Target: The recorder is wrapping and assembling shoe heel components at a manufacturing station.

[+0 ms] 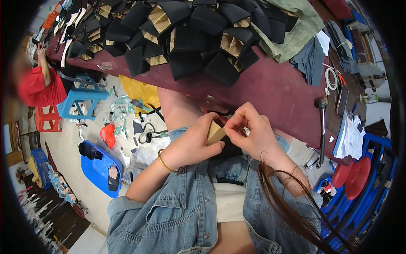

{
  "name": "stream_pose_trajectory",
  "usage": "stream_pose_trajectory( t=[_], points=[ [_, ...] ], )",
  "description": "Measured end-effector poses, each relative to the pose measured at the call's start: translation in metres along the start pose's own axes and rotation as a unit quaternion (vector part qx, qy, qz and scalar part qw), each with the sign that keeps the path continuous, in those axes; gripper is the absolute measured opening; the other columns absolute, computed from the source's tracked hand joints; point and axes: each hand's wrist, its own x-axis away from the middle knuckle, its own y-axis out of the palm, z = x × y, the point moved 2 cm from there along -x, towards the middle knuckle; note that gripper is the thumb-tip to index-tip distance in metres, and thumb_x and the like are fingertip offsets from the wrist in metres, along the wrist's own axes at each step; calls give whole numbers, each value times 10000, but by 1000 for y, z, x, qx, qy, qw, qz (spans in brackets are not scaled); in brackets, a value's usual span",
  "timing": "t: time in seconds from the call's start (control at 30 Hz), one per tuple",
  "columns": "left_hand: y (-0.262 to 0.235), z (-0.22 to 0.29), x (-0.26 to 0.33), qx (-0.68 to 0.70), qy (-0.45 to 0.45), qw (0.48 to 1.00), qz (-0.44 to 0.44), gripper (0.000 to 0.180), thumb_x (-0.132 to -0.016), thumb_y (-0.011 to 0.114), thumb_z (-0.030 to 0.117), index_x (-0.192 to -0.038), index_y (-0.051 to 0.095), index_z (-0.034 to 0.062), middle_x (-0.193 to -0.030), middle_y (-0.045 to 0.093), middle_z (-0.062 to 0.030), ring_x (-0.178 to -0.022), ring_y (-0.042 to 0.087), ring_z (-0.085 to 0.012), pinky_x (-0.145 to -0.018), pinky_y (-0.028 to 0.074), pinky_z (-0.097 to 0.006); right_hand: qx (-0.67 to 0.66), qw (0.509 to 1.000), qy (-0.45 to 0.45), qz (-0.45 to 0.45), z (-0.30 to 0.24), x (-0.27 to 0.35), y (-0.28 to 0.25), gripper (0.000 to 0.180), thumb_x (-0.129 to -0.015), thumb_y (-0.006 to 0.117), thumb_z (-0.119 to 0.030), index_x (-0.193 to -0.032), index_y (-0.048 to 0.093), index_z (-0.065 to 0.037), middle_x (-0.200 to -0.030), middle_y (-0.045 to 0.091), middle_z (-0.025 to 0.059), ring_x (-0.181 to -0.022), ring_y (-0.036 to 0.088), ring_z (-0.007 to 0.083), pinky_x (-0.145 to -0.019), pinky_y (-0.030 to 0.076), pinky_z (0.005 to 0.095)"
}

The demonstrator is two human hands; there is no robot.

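Over my lap, my left hand (192,142) grips a small block with a tan face (216,133) and a black covering (231,150). Its thumb lies along the near side and its fingers wrap the far side. Beside it, my right hand (250,132) is closed in a pinch at the block's right edge; what sits between its fingertips is too small to make out. On the table lies a heap of black-covered pieces (186,51) of similar make, several showing folded tan insides.
The dark red table (279,91) stands before me, with a hammer (322,127), grey-green cloth (292,29) and papers (350,134) at right. Left are a blue basin (101,171), a blue stool (84,98), floor scraps and a person in red (42,86).
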Motion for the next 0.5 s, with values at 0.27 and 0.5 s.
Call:
stream_pose_trajectory(
  t=[0.27,0.5],
  points=[
    [4,5,9,-37,29,999,5,657,-786,663,218,-1300,343,-37,-1110,555,-203,-1007,574,-292,-868,451,-346,127,988,-84,-6,-2,20,4,210,-783,603,26,-867,418,-26,-742,583,90,-673,627,212,-589,475,352],
    [2,29,14,-55,69,996,-25,659,-787,667,216,-1311,344,-20,-1104,558,-178,-1000,568,-268,-869,445,-332,-65,994,-30,84,18,23,-16,130,-819,493,0,-881,382,-29,-701,520,70,-578,506,142,-530,423,299]
  ],
)
